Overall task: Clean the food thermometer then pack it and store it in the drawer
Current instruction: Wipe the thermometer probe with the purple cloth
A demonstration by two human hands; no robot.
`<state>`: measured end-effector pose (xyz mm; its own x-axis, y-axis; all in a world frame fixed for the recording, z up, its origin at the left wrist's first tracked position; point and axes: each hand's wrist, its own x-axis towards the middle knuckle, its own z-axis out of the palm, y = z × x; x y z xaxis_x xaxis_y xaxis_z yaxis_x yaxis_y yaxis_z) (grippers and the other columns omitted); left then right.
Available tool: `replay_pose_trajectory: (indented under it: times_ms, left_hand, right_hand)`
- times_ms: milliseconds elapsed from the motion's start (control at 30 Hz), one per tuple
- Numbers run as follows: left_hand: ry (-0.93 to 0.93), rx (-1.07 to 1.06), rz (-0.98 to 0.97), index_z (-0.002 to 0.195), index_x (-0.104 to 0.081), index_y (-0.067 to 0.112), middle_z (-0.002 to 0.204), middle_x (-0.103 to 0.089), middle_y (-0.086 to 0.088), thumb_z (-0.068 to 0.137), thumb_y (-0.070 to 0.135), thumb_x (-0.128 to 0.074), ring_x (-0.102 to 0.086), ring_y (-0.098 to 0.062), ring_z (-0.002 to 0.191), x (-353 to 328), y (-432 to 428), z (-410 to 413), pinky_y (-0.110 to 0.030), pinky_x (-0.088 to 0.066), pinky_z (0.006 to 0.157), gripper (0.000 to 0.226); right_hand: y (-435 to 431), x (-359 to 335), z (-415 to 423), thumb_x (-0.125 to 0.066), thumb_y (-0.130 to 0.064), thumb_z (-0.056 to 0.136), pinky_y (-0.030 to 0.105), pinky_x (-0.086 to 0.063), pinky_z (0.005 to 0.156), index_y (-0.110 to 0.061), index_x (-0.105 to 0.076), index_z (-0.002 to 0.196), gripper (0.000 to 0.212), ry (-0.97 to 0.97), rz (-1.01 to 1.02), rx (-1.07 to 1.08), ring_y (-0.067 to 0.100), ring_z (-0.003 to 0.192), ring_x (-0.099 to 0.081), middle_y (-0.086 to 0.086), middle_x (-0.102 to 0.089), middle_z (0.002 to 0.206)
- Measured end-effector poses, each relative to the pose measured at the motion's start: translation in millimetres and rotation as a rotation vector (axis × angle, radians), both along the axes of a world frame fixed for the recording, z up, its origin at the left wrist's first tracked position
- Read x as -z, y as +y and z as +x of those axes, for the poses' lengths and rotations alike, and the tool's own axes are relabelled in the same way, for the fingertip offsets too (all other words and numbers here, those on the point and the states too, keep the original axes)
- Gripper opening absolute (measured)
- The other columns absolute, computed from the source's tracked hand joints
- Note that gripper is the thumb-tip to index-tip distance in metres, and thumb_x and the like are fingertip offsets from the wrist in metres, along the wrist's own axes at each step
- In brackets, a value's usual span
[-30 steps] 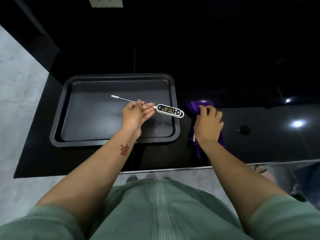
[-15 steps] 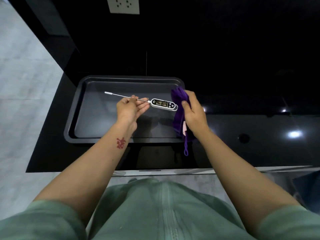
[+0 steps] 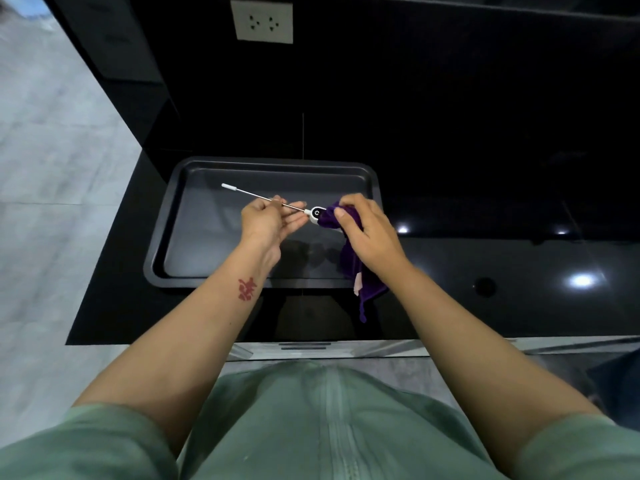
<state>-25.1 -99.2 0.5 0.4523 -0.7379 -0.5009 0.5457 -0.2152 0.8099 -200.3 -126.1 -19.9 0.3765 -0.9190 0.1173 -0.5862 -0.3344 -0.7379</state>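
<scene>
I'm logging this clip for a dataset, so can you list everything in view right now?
thermometer: one, white body with a silver probe, held over the tray
cloth: one, purple, wrapped over the thermometer's body, with the rest hanging below the right hand
tray: one, dark grey, on the counter at its left end
counter: one, glossy black, across the middle of the view
socket: one, white, on the dark wall above the tray
floor: grey, to the left of the counter
shirt: one, pale green, bottom of the view
left hand: one, pinches the probe
right hand: one, grips the cloth around the thermometer's body
</scene>
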Motion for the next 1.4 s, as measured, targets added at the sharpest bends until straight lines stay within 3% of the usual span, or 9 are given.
replay_pose_trajectory:
  times_ms: [133,333,600,767,900,1067,1233,1400]
  left_hand:
    - [-0.032,0.032,0.000,0.085,-0.048,0.006,0.080,-0.071,-0.019,0.104,0.009,-0.039,-0.072,-0.026,0.065,0,1,3,-0.030,-0.061,0.060,0.021]
    - [-0.062,0.071,0.016,0.087,-0.051,0.005,0.077,-0.073,-0.017,0.103,0.012,-0.041,-0.073,-0.024,0.064,-3,0,3,-0.030,-0.061,0.059,0.021]
    - [0.036,0.079,-0.008,0.088,-0.052,0.007,0.088,-0.073,-0.019,0.102,0.014,-0.046,-0.075,-0.027,0.071,-6,-9,15,-0.032,-0.061,0.061,0.017]
    - [-0.019,0.034,-0.015,0.085,-0.049,0.009,0.087,-0.071,-0.015,0.103,0.013,-0.043,-0.074,-0.025,0.067,-10,-15,20,-0.030,-0.060,0.057,0.019]
    - [-0.073,0.038,-0.015,0.083,-0.049,0.011,0.086,-0.071,-0.014,0.103,0.014,-0.043,-0.074,-0.024,0.068,-15,-18,15,-0.030,-0.060,0.057,0.022]
    - [-0.125,0.004,-0.016,0.081,-0.049,0.012,0.079,-0.070,-0.011,0.103,0.015,-0.044,-0.073,-0.021,0.061,-20,-19,13,-0.027,-0.057,0.051,0.023]
    - [-0.117,0.015,-0.007,0.080,-0.049,0.011,0.075,-0.070,-0.011,0.102,0.015,-0.046,-0.072,-0.022,0.057,-21,-19,11,-0.027,-0.056,0.049,0.023]
    - [-0.127,0.047,-0.041,0.080,-0.051,0.009,0.078,-0.070,-0.012,0.102,0.016,-0.048,-0.073,-0.024,0.060,-22,-19,14,-0.028,-0.056,0.050,0.023]
  right_hand:
    - [3,2,2,-0.048,-0.048,0.095,0.030,-0.039,0.070,-0.037,-0.040,0.111,0.021,0.100,-0.005,-0.042,0.013,0.089,-0.057,-0.014,-0.058,0.105]
    - [6,7,0,-0.042,-0.051,0.097,0.030,-0.043,0.069,-0.030,-0.038,0.131,0.040,0.253,-0.077,-0.060,0.019,0.093,-0.061,-0.001,-0.062,0.117]
    - [1,5,-3,-0.039,-0.052,0.098,0.031,-0.045,0.059,-0.020,-0.048,0.119,0.039,0.264,-0.002,0.026,0.017,0.072,-0.058,-0.005,-0.058,0.083]
    - [2,3,-5,-0.034,-0.053,0.100,0.035,-0.047,0.060,-0.023,-0.049,0.110,0.035,0.191,0.095,0.023,0.014,0.070,-0.058,-0.007,-0.058,0.076]
    - [1,1,1,-0.031,-0.061,0.096,0.028,-0.042,0.063,-0.032,-0.047,0.119,0.040,0.217,0.074,-0.009,0.012,0.081,-0.058,-0.011,-0.060,0.094]
    - [0,0,13,-0.029,-0.071,0.090,0.021,-0.032,0.053,-0.033,-0.045,0.110,0.046,0.301,-0.008,0.004,0.010,0.068,-0.050,-0.011,-0.055,0.083]
    - [1,3,14,-0.030,-0.068,0.092,0.032,-0.046,0.059,-0.025,-0.048,0.111,0.051,0.350,0.024,0.024,0.020,0.072,-0.059,-0.003,-0.060,0.083]
    - [2,1,15,-0.033,-0.059,0.097,0.041,-0.053,0.073,-0.021,-0.057,0.109,0.046,0.207,0.145,0.075,0.025,0.083,-0.063,0.003,-0.066,0.089]
